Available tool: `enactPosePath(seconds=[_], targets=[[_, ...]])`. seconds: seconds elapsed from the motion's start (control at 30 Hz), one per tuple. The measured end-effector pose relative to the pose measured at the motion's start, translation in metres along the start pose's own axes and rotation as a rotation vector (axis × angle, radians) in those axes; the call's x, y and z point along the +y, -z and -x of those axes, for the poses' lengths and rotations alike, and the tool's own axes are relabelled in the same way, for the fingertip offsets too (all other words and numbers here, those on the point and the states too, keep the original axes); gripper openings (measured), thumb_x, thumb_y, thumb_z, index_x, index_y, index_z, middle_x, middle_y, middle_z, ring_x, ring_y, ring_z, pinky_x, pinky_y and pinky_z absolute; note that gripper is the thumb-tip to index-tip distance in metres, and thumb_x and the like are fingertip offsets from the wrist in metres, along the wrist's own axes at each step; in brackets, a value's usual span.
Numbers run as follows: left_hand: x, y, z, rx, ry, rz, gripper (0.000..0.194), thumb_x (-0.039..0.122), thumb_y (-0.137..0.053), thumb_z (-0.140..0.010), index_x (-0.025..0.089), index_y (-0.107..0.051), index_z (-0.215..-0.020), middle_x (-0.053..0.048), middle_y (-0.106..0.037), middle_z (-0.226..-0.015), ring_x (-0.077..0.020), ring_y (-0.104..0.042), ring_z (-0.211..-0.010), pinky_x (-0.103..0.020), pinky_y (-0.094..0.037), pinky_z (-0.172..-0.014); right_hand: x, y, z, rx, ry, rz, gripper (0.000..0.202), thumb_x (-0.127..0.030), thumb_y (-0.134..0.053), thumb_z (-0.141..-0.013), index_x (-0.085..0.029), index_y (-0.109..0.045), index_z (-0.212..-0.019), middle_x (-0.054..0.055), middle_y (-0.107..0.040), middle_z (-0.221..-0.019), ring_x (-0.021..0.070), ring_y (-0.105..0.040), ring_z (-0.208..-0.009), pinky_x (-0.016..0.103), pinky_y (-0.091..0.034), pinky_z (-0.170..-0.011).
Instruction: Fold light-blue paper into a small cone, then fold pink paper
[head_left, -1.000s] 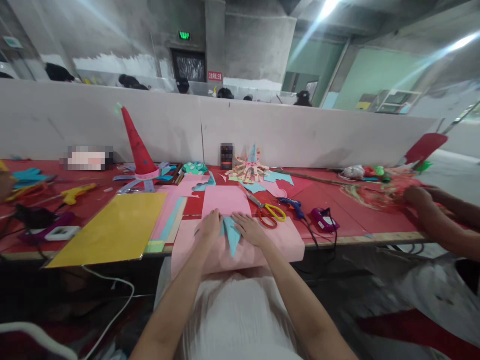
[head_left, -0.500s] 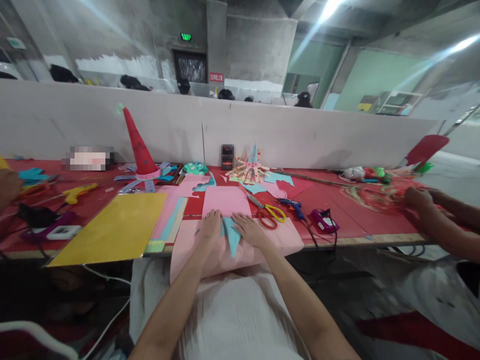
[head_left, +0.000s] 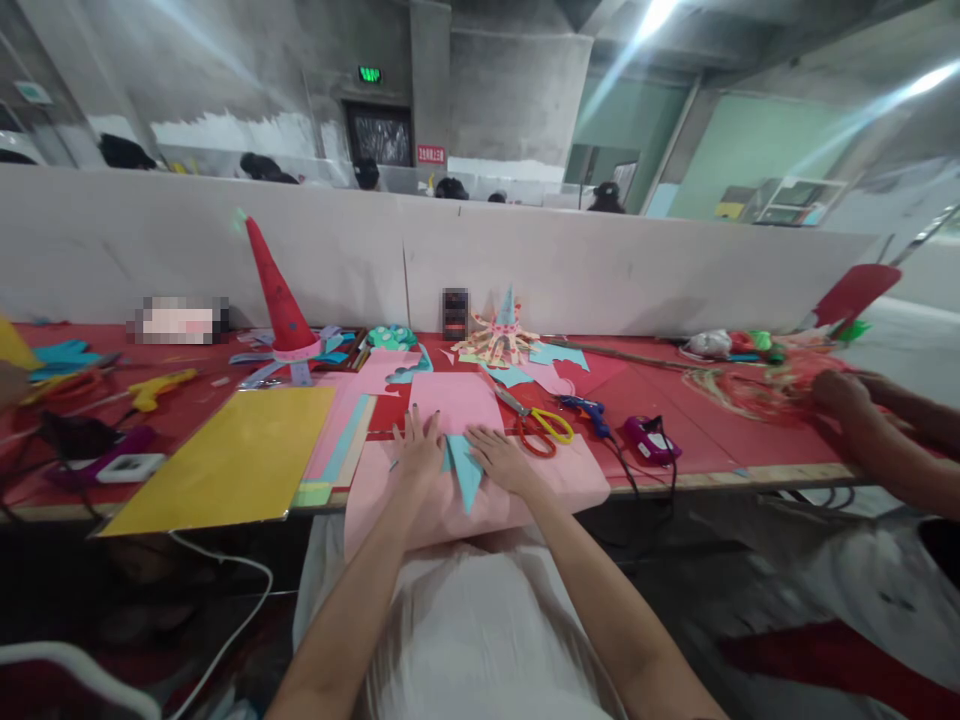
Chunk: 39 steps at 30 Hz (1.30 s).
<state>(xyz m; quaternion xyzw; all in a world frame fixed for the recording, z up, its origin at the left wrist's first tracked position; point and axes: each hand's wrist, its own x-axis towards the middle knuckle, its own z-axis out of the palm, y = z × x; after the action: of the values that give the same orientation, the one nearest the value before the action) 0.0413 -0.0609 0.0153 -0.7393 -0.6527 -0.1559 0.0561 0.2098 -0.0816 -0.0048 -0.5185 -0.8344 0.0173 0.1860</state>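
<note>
Flatly — left hand (head_left: 420,452), right hand (head_left: 498,458): fingers unclenched on blue paper (head_left: 467,478) | clear sleeve (head_left: 264,505) — yellow sheet (head_left: 229,450)

The light-blue paper (head_left: 466,472) lies partly covered on the pale pink sheet (head_left: 559,482), its sharp tip near the front edge of the desk (head_left: 701,435); the sheet hangs over this edge.

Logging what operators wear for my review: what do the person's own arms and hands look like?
Both forearms are bare, with no sleeves in view. The left hand and right hand are ungloved; the left hand's nails look dark, perhaps polished.
</note>
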Motion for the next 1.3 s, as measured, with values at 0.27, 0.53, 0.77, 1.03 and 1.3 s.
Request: enactPosePath(seconds=[0.27, 0.53, 0.77, 1.03, 1.3], targets=[[0.001, 0.007, -0.003, -0.168, 0.014, -0.005, 0.045, 0.03, -0.024, -0.088, 0.024, -0.035, -0.132, -0.011, -0.024, -0.142, -0.0261, -0.017, -0.13, -0.049, -0.011, -0.103, -0.001, 0.002, 0.0, 0.006, 0.004, 0.013, 0.043, -0.035, -0.021, -0.091, -0.022, -0.038, -0.129, 0.0, -0.037, -0.134, 0.017, -0.031, -0.126, 0.038, -0.026, -0.103], [-0.003, 0.0, -0.003, -0.104, -0.033, 0.028, 0.045, 0.027, -0.025, -0.087, 0.021, -0.036, -0.13, -0.011, -0.028, -0.14, -0.0269, -0.018, -0.13, -0.051, -0.011, -0.102, 0.0, 0.0, 0.0, 0.001, -0.011, 0.011, 0.043, -0.036, -0.023, -0.091, -0.024, -0.037, -0.13, 0.001, -0.037, -0.134, 0.0161, -0.03, -0.127, 0.037, -0.026, -0.103], [-0.004, -0.004, -0.002, -0.029, -0.055, 0.083, 0.044, 0.024, -0.029, -0.086, 0.017, -0.036, -0.129, -0.014, -0.033, -0.136, -0.027, -0.022, -0.128, -0.051, -0.015, -0.101, 0.001, -0.001, -0.001, -0.002, -0.009, -0.014, 0.043, -0.035, -0.023, -0.091, -0.024, -0.036, -0.13, 0.001, -0.036, -0.135, 0.0166, -0.029, -0.127, 0.038, -0.025, -0.103], [-0.007, -0.007, -0.007, 0.01, -0.174, 0.172, 0.028, 0.03, -0.041, -0.083, 0.015, -0.053, -0.104, -0.013, -0.036, -0.134, -0.0223, -0.027, -0.126, -0.039, -0.022, -0.102, -0.002, 0.003, 0.0, -0.03, -0.021, -0.044, 0.044, -0.037, -0.023, -0.091, -0.023, -0.035, -0.131, 0.0, -0.034, -0.136, 0.0169, -0.028, -0.128, 0.038, -0.023, -0.104], [-0.011, -0.012, -0.01, -0.004, -0.171, 0.278, 0.025, 0.033, -0.053, -0.075, 0.016, -0.053, -0.093, -0.012, -0.043, -0.128, -0.0224, -0.03, -0.124, -0.041, -0.022, -0.102, -0.002, 0.006, 0.0, -0.022, -0.01, -0.03, 0.043, -0.035, -0.023, -0.091, -0.024, -0.035, -0.131, 0.001, -0.035, -0.136, 0.0154, -0.029, -0.127, 0.038, -0.024, -0.103]])
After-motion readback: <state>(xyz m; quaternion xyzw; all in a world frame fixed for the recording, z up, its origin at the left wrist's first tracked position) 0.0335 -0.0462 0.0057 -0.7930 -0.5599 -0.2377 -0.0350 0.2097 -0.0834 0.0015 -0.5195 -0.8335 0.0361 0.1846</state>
